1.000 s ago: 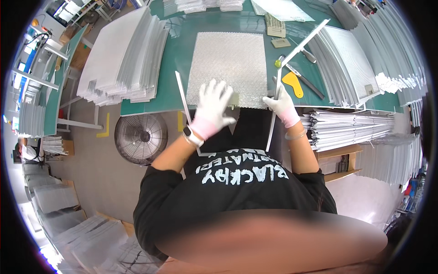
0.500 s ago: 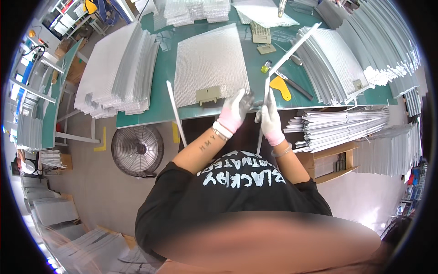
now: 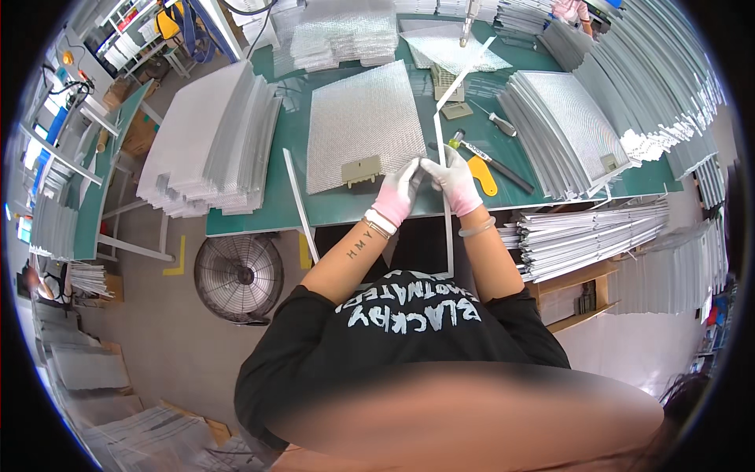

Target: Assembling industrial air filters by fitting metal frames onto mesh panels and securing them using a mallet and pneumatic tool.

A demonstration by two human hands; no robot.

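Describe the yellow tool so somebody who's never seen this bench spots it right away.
On the big green table, find the gloved right hand near its front edge. Just right of that hand lies the yellow tool, beside a longer dark-handled tool. Its solid yellow colour and broad, flat, bent outline set it apart from that slim, straight neighbour.

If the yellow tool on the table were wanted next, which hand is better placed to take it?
Probably the right hand: the yellow tool lies just to its right, while the left hand would have to reach past it.
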